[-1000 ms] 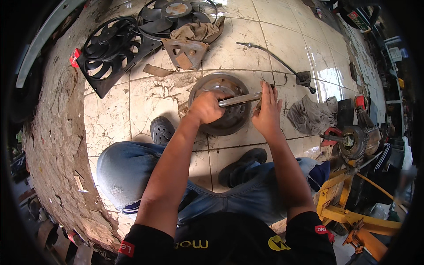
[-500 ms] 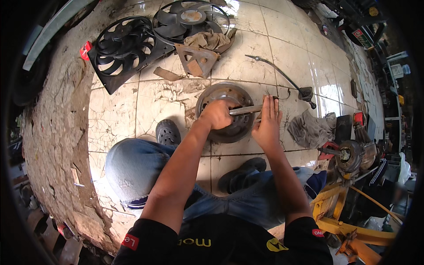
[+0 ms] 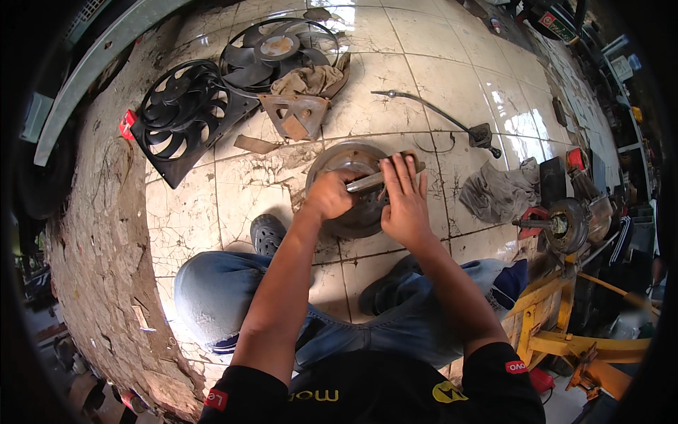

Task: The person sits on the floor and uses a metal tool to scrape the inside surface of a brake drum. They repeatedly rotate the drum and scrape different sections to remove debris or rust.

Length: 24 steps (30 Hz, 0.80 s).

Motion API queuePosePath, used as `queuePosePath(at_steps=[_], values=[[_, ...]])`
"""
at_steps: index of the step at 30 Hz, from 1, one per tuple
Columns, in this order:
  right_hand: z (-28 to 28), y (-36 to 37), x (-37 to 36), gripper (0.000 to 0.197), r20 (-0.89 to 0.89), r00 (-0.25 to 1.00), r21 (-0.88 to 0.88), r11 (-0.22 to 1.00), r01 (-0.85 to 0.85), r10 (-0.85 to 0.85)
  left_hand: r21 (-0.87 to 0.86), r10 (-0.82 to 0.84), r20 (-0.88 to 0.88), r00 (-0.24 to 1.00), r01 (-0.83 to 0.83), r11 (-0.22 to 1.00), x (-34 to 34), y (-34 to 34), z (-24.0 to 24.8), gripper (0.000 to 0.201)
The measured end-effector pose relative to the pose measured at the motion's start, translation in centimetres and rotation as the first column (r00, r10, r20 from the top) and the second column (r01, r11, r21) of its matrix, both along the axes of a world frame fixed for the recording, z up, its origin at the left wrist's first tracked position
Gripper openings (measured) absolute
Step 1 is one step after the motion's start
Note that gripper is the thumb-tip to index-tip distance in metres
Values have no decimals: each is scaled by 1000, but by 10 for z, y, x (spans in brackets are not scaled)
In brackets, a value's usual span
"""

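A round, rusty metal drum (image 3: 353, 227) lies on the tiled floor between my feet. Over its middle, my left hand (image 3: 330, 193) is closed around the near end of a grey metal bar (image 3: 366, 182). My right hand (image 3: 405, 201) rests across the bar's other end, its fingers stretched out flat and the palm low over the drum's right edge. A brown end (image 3: 419, 167) shows past my right fingertips; whether it belongs to the bar I cannot tell. My left fingers hide part of the drum's centre.
Two black radiator fans (image 3: 176, 106) lie at the far left, beside a rusty triangular bracket (image 3: 295, 113) with a cloth (image 3: 307, 80) on it. To the right are a black cable with a joint (image 3: 438, 113), a grey rag (image 3: 500, 192) and a yellow metal frame (image 3: 586, 345).
My right hand has shifted left relative to the drum, and its fingers now lie across the bar. The bar's right end has tilted further away. My left hand keeps its grip.
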State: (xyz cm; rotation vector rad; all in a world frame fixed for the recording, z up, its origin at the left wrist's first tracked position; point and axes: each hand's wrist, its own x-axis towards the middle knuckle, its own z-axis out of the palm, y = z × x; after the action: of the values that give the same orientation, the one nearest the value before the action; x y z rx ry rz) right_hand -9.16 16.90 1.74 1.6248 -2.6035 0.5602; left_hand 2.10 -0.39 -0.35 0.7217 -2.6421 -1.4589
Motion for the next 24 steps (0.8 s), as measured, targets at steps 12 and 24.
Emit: queuePosePath(at_steps=[12,24], values=[[-6,5,-14,90,95,994,-20,999,49,-47,31,-3,42,999,2,1000,1,3,8,45],[-12,3,-20,90,186,979,-11,996,85,-82,17,-6,26,1000,5,1000,1,2,13,45]])
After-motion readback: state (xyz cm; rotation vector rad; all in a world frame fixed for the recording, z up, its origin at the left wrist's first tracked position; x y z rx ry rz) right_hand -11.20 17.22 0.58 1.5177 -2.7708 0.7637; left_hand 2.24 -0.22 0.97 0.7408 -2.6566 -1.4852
